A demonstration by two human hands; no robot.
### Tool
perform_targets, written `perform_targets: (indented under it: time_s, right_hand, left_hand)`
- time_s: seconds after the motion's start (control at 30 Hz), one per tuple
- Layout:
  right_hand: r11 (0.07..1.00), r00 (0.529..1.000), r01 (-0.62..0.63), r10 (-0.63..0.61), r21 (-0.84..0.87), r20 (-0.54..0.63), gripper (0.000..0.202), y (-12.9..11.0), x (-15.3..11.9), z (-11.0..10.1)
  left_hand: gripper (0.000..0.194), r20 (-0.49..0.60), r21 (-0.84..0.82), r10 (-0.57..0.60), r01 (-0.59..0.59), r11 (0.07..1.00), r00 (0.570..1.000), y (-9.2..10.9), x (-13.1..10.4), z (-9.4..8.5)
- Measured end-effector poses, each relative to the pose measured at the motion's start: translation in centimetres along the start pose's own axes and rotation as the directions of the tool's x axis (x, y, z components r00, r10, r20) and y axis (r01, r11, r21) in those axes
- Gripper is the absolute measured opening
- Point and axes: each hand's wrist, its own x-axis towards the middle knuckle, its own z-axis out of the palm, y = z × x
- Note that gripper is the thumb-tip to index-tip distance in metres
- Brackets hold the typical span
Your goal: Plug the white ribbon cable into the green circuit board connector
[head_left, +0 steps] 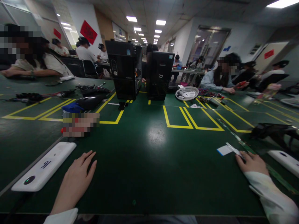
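My left hand [78,175] lies on the green table [144,174] with its fingers apart and nothing in them. Beside it, to the left, is a long white device [48,165] with a dark round spot and a handwritten mark. Far to the right, my right hand [253,163] has its fingers bent round the end of a narrow white strip. That strip joins a flat white piece with a blue edge [225,150], which rests on the table. A thin green strip [277,177] runs beside the right hand.
Two black computer towers [123,68] [160,74] stand at the back centre. A white round basket [187,93], cables [91,90] and a blue-black item [81,104] lie around yellow tape outlines. A black object [275,133] and another white device [286,161] sit at right. People sit around.
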Motion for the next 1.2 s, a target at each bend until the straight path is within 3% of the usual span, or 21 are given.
perform_targets:
  time_s: [0.13,0.27,0.47,0.6,0.83,0.97,1.2]
  right_hand:
    - [0.998,0.996,0.044,-0.049,0.053,0.081,0.061,-2.4,-1.1,-0.8]
    - [0.941,0.962,0.273,-0.27,0.2,-0.043,0.056,-6.1,-2.6,-1.1]
    - [0.716,0.785,0.618,-0.584,0.327,-0.205,0.048,-15.4,-5.3,-3.0]
    - [0.554,0.66,0.74,-0.707,0.38,-0.254,0.044,-22.8,-7.5,-5.1]
    - [0.413,0.526,0.754,-0.845,0.51,-0.094,0.051,-34.3,-11.6,-9.5]
    - [0.36,0.464,0.735,-0.885,0.575,-0.038,0.056,-36.8,-12.8,-11.3]
    - [0.319,0.415,0.708,-0.91,0.63,-0.005,0.055,-36.2,-12.5,-12.0]
  left_hand:
    - [0.06,0.016,-0.003,-0.013,0.013,1.0,1.0,0.1,0.0,-0.1]
    - [0.06,0.0,0.003,-0.003,0.003,1.0,1.0,0.2,0.0,-0.1]
    - [0.061,-0.011,0.018,0.007,-0.007,1.0,1.0,0.0,0.0,0.3]
    - [0.06,-0.053,0.013,0.016,-0.015,1.0,0.998,0.0,0.0,0.4]
    - [0.058,-0.03,0.015,0.01,-0.009,1.0,1.0,-0.1,-0.1,0.3]
    - [0.056,-0.012,0.018,0.013,-0.013,1.0,1.0,-0.2,-0.2,0.3]
    - [0.058,-0.015,0.015,0.006,-0.006,1.0,1.0,-0.6,-0.1,0.5]
